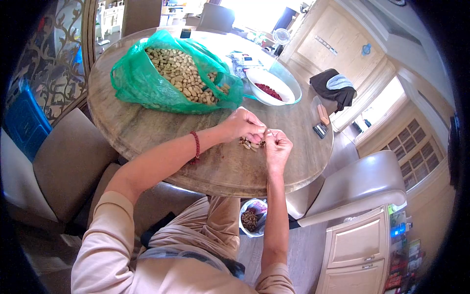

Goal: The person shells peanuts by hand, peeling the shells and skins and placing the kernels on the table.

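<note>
My left hand (243, 125) and my right hand (278, 147) meet over the round table (215, 169), fingertips pinched together. Whatever lies between the fingertips is too small to name. Just below them a few peanuts and shell pieces (250, 145) lie on the tabletop. Beyond my left hand, a green plastic bag (147, 93) lies open, full of unshelled peanuts (178, 73). To its right stands a white bowl (289, 89) with dark red kernels (268, 91) inside.
Below the table edge stands a small bin (260, 229) with brown shells. A phone-like dark object (320, 130) lies near the table's right edge. Chairs (362, 181) stand on both sides; dark clothing (333, 90) hangs beyond the table at right.
</note>
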The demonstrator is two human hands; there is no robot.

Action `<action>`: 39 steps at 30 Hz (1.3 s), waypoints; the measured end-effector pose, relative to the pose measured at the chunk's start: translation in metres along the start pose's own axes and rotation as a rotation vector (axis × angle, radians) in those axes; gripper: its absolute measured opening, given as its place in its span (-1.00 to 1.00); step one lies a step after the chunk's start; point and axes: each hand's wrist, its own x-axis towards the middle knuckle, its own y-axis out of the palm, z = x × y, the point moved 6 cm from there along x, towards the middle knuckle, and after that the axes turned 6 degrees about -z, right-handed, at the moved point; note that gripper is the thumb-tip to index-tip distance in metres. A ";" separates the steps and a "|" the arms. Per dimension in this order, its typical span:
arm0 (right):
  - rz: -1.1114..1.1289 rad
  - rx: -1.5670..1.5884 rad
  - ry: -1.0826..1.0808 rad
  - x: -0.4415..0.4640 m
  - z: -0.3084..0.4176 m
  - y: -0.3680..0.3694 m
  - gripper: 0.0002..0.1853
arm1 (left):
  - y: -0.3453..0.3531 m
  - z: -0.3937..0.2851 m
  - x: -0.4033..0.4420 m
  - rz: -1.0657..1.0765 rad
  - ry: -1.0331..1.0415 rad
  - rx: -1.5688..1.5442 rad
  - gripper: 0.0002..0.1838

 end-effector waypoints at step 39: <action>-0.105 -0.062 -0.038 -0.002 0.006 -0.004 -0.86 | -0.005 -0.011 0.005 -0.079 0.239 0.113 -0.92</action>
